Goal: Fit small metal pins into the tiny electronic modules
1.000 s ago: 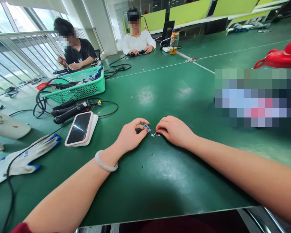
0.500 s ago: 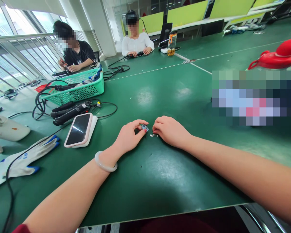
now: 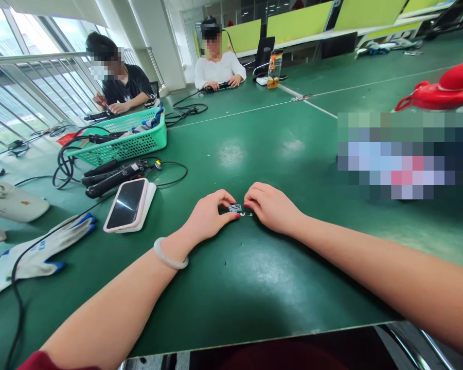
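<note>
Grip by the left hand (image 3: 206,218) is shown in the head view: a small blue-grey piece (image 3: 235,207) is pinched at its edges between thumb and fingers, just above the worktop (image 3: 254,288). A small pale metal part (image 3: 247,215) is seen on the worktop, beside the left thumb. The right hand (image 3: 272,208) is held curled close to both; whether anything is grasped by it cannot be told. The piece and the part appear to be separate, and from this frame alone it cannot be judged how much has been done or is left. Compared with the frame just before, the piece has been turned from a slant to nearly level and brought nearer the right fingertips, while the left thumb has been moved closer to the metal part.
</note>
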Tool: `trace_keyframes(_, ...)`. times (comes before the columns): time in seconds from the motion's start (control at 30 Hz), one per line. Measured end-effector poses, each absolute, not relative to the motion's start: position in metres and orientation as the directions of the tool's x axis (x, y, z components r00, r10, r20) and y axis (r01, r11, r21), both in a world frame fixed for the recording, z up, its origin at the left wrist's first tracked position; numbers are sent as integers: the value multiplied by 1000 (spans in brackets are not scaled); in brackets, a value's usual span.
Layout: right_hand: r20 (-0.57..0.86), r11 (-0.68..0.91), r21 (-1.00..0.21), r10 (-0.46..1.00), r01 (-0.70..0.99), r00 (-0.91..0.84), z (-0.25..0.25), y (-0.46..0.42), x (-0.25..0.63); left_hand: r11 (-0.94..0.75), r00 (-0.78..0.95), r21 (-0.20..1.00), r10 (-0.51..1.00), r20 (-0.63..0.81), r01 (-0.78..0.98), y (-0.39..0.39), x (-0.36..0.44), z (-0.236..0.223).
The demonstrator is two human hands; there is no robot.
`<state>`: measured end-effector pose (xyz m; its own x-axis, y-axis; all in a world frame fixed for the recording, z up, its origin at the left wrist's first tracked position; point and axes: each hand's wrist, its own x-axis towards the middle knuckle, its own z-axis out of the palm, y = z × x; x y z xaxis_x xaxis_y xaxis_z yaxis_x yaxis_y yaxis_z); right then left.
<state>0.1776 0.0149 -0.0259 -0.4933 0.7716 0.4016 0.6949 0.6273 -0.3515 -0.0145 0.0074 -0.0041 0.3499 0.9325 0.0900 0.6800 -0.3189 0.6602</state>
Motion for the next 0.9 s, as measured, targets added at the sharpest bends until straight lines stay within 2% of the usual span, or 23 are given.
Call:
trace_keyframes(0.07,467,681,-382,726,625,-505,-23,11,176,-316,364,685,928,79,657,6,-13,-4)
trace_keyframes(0.17,519,735,-366,670,571,-531,-21,8,174,-315,386,737,919,80,598,5,-12,-4)
trace_keyframes(0.3,526,765,-351,638,540,-562,-19,6,174,-319,433,788,898,75,526,4,-12,-2)
trace_keyframes(0.4,515,765,-384,643,517,-568,-16,5,176,-321,450,801,890,73,505,4,-13,-2)
trace_keyframes(0.57,464,698,-452,715,555,-523,-14,7,183,-350,395,732,911,120,584,6,-15,-3)
trace_keyframes(0.73,343,687,-373,727,624,-595,-19,7,184,-350,336,652,929,152,672,8,-17,-4)
trace_keyframes(0.9,320,719,-300,695,627,-645,-21,7,181,-366,343,629,925,164,686,9,-17,-5)
